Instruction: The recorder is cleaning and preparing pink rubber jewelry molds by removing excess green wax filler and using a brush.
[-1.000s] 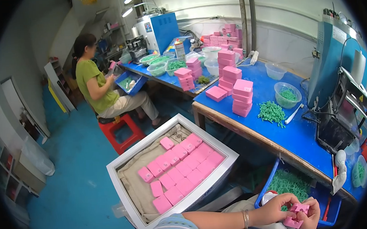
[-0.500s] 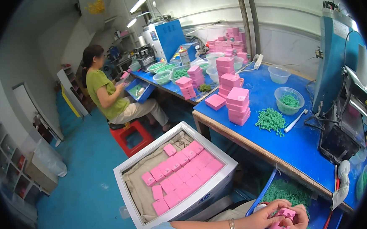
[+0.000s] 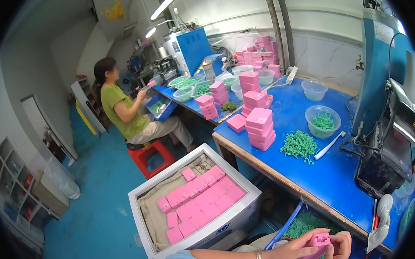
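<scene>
Left hand [image 3: 295, 251] and right hand [image 3: 340, 247], both in on it, grip snug around a pink block [image 3: 317, 249], seen against the tub [image 3: 285, 225] of green strands [image 3: 309, 223]; up on the bench [image 3: 344, 183], a brush [image 3: 329, 145] lies beside a green pile [image 3: 298, 145], with a bowl [image 3: 324, 133] just beyond; a pink stack [image 3: 260, 130] stands left of the pile; farther left, a white box [image 3: 241, 221] holds more blocks [image 3: 200, 199].
</scene>
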The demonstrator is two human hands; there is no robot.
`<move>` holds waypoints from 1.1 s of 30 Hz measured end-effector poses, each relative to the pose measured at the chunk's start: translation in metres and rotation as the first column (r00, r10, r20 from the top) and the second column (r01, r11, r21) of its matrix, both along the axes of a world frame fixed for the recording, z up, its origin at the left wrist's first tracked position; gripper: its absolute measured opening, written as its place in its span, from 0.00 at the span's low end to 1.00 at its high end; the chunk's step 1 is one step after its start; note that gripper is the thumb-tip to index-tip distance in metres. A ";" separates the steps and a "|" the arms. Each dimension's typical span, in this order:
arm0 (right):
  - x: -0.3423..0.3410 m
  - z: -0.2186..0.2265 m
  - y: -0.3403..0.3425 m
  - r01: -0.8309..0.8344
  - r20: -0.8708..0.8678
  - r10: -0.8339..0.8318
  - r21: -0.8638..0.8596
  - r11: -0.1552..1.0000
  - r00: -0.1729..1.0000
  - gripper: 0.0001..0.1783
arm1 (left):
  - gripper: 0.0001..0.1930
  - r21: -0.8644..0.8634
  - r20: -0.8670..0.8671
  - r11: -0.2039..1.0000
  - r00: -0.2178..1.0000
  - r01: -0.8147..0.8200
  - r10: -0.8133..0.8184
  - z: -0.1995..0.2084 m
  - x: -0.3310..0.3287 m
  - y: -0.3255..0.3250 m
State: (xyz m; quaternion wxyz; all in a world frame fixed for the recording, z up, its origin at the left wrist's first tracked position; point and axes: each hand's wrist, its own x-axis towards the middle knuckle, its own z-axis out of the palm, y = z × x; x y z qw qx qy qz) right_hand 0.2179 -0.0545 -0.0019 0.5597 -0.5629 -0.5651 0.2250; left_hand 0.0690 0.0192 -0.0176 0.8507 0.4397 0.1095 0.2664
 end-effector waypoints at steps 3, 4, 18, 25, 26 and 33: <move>-0.003 -0.005 -0.001 0.041 0.095 -0.037 -0.035 0.999 0.995 0.03 | 0.20 0.252 -0.098 0.961 0.985 -0.111 0.140 -0.003 0.001 -0.003; -0.004 -0.008 -0.001 0.046 0.074 -0.041 -0.057 0.997 0.996 0.04 | 0.19 0.202 -0.123 0.972 0.981 -0.122 0.148 -0.001 0.001 -0.004; -0.005 0.001 0.003 -0.180 -0.270 0.172 -0.005 0.984 0.947 0.19 | 0.21 0.418 -0.166 0.909 0.982 -0.012 0.089 0.002 -0.011 0.001; 0.004 0.028 0.010 -0.302 -0.548 0.213 -0.076 0.950 0.809 0.13 | 0.25 0.189 -0.056 0.960 0.978 0.208 -0.202 0.024 0.010 0.010; 0.014 0.027 0.011 -0.327 -0.515 0.245 -0.073 0.942 0.821 0.16 | 0.25 0.340 -0.043 0.931 0.992 0.130 -0.123 0.024 0.018 0.015; 0.064 0.039 0.044 -0.056 -0.454 -0.012 -0.135 0.989 0.891 0.16 | 0.25 0.935 -0.194 0.351 0.912 0.060 0.362 0.070 0.054 0.069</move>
